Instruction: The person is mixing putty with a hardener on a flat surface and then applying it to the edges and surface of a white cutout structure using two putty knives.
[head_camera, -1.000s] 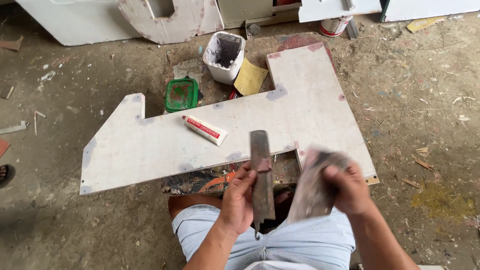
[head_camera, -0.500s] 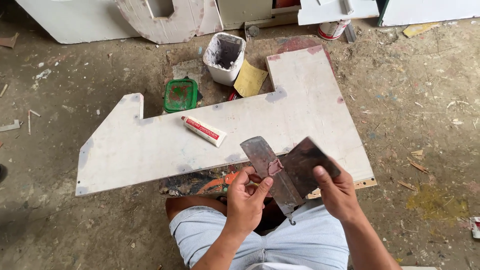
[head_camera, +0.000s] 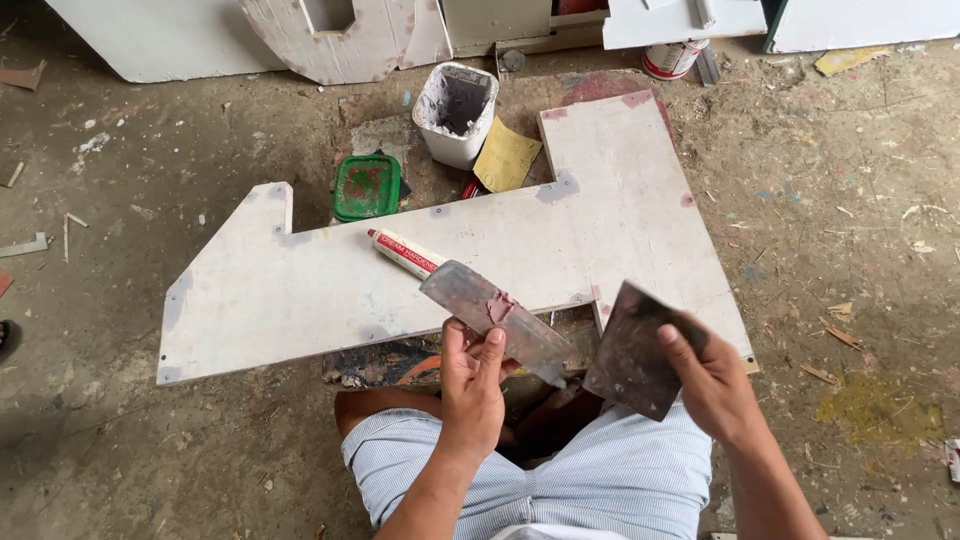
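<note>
Squatted at the near edge of the white cut board (head_camera: 330, 290). Left hand (head_camera: 470, 385) clenched on a putty-smeared scraper blade (head_camera: 495, 318); right hand (head_camera: 715, 385) gripped a dark flat spreader (head_camera: 632, 350). Thin, stiff, light, probably slick; best held by the clean near ends.

Metal scraper blade (head_camera: 497, 313), dull and smeared with pinkish putty; second metal blade (head_camera: 632, 352), dark, stained, matt. Cut board (head_camera: 600, 215), matt white, chalky, with grey filler patches. Tube (head_camera: 404, 253), glossy white. Floor (head_camera: 850, 200), rough, dusty concrete. Shorts (head_camera: 600, 480), striped cloth.
</note>
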